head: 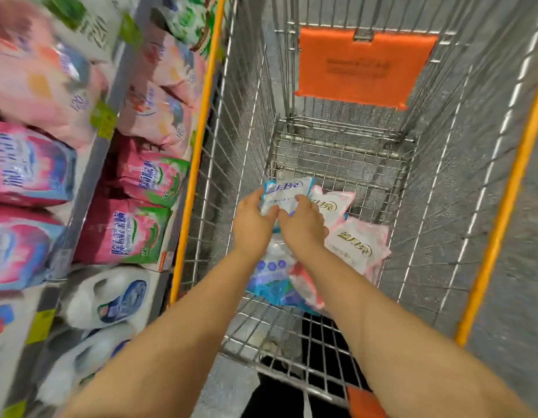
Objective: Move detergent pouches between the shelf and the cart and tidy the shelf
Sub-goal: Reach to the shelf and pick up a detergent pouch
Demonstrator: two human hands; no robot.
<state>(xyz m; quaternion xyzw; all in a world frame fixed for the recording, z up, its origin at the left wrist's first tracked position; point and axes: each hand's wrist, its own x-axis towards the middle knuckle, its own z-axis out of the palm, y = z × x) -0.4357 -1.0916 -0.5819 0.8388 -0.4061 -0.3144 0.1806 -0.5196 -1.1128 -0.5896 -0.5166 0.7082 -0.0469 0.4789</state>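
Both my arms reach down into the wire shopping cart (337, 152). My left hand (252, 221) and my right hand (304, 224) together grip a white-and-blue detergent pouch (287, 191), fingers curled round its lower edge. Beside it lie two white-and-pink pouches (356, 245), one partly under my right hand. A blue pouch with hexagon marks (270, 279) lies under my wrists. The shelf (90, 164) on the left holds pink pouches (29, 167) and pink-and-green pouches (135, 233) in rows.
White detergent jugs (111, 297) stand on the lower shelf level. The cart has yellow rim bars (198, 140) and an orange flap (364, 64) on its far wall. Grey floor shows to the right of the cart.
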